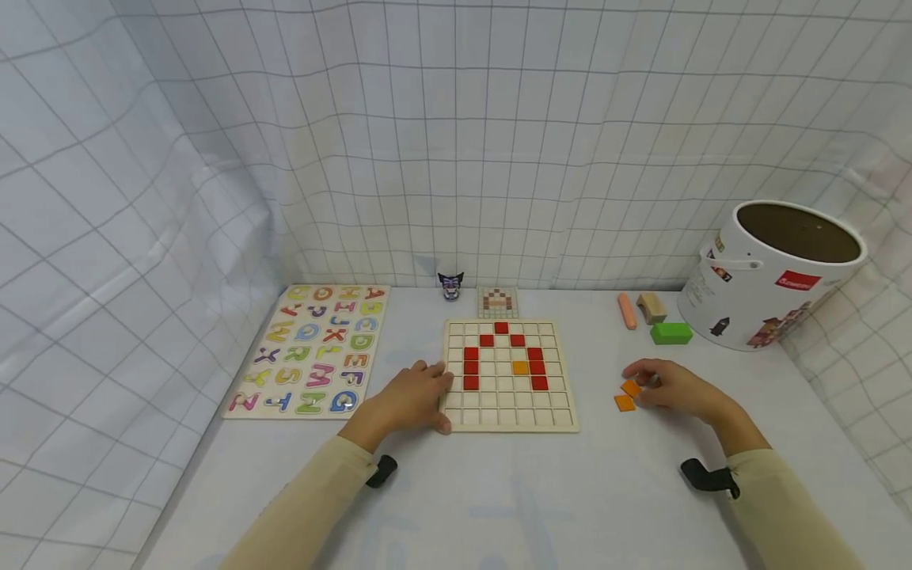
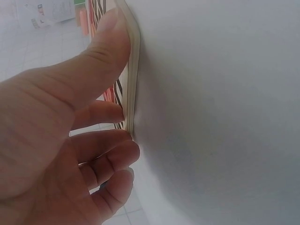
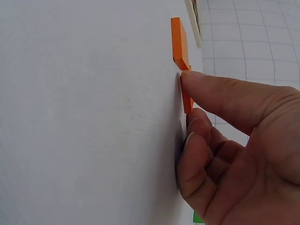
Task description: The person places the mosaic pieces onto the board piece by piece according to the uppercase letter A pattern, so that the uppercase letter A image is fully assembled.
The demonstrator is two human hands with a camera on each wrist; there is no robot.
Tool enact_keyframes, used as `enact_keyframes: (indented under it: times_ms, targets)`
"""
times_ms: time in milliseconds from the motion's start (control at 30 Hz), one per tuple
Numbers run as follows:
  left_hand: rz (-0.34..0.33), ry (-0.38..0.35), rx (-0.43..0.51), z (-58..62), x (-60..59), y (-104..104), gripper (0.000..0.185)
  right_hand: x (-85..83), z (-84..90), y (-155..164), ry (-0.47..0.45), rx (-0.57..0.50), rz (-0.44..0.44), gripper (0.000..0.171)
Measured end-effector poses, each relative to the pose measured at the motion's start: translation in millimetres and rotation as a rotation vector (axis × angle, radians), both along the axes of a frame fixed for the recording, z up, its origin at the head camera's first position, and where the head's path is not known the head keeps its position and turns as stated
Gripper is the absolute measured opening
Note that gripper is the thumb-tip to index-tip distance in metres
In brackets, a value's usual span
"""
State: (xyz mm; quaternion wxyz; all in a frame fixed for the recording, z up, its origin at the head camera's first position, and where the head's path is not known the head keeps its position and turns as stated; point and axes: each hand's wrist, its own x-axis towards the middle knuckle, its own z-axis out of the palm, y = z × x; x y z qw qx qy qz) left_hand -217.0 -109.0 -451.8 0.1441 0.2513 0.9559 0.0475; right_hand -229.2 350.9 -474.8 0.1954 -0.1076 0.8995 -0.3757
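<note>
A pale wooden grid board (image 1: 499,416) lies flat on the table, with red square tiles (image 1: 471,368) and one orange tile (image 1: 521,367) in its cells. My left hand (image 1: 413,398) rests at the board's left edge, its thumb (image 2: 105,51) at the near corner and fingertips farther along. To the right of the board, my right hand (image 1: 677,388) pinches a loose orange tile (image 1: 631,388) at the tabletop between thumb (image 3: 225,91) and fingers. A second loose orange tile (image 1: 624,404) lies just beside it.
A small pattern card (image 1: 498,303) and a purple mask-like figure (image 1: 450,286) are behind the board. Left stands an alphabet puzzle (image 1: 309,352). At the right are an orange stick (image 1: 627,311), a wooden arch block (image 1: 651,308), a green block (image 1: 671,333) and a white bucket (image 1: 741,305).
</note>
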Motion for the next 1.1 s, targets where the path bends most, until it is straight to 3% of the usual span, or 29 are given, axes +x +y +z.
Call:
enact_keyframes:
  times_ms: [167,567,933,1100]
  targets:
    - [-0.017,-0.004,0.003,-0.9,-2.3,0,0.085,1.5,-0.5,-6,0.04,0.096,-0.023,0.034]
    - [-0.003,-0.013,-0.003,-0.6,-2.0,-3,0.088,3.1,0.1,-16,0.121,0.181,-0.063,0.034]
    - [0.002,-0.015,-0.001,-1.2,-2.0,-2,0.087,4.2,-3.6,-8,0.031,0.014,-0.063,0.035]
    - [0.005,-0.016,0.002,-0.6,-1.8,-2,0.087,0.6,-0.3,-5,0.008,-0.057,-0.12,0.036]
